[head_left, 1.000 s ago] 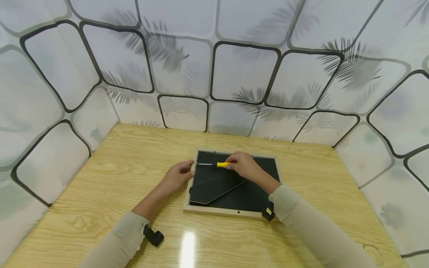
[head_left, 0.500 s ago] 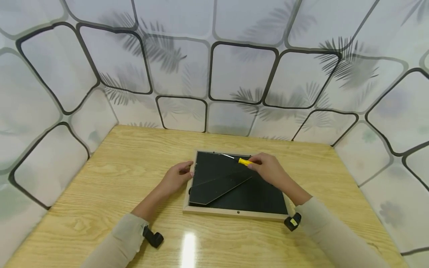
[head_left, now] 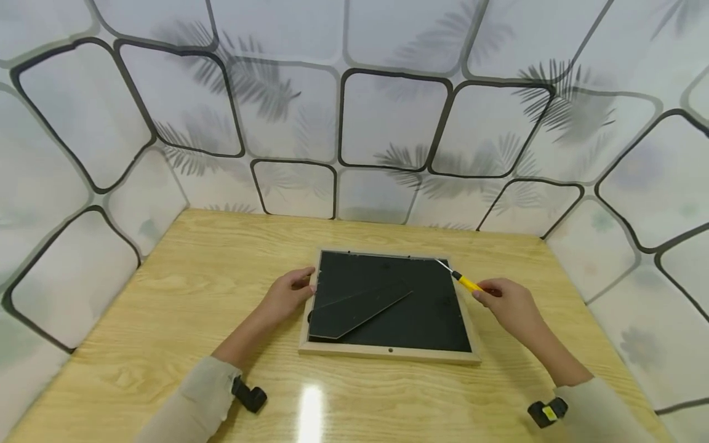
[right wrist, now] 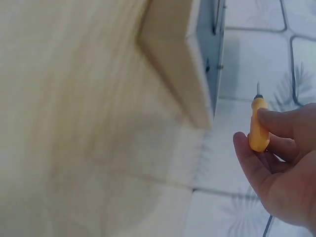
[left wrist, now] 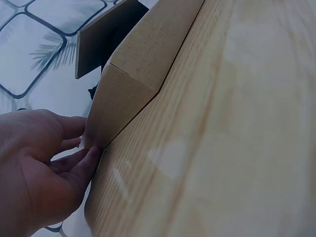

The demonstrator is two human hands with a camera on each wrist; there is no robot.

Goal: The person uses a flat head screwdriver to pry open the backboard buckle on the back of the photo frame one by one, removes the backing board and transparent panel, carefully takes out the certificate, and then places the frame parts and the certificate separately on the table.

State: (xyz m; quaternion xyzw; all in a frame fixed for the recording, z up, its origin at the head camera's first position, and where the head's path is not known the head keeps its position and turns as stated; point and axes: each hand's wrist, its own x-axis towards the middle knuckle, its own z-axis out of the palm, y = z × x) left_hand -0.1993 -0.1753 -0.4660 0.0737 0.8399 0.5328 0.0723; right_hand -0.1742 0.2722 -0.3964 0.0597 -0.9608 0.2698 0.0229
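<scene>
A picture frame [head_left: 389, 352] with a pale wooden border lies back side up, its black backing board [head_left: 437, 307] showing. A black easel leg [head_left: 354, 311] slants across that back; the left wrist view catches the leg [left wrist: 88, 54] standing out from the frame. My left hand [head_left: 285, 298] rests at the frame's left side, fingertips and thumb touching the wooden edge. Off the right side, my right hand [head_left: 512, 307] pinches the yellow handle of a screwdriver [head_left: 468, 283]. Its thin metal tip reaches toward the frame's far right corner.
The frame lies on a wood-grain table [head_left: 221, 246]. Behind and at both sides, the table is bounded by pale patterned walls [head_left: 388, 123]. Small dark tabs [head_left: 408, 256] sit along the frame's far inner edge.
My right hand has carried the screwdriver rightward, from the frame's left inner edge, along the far edge, to the far right corner. The left hand stays at the left side.
</scene>
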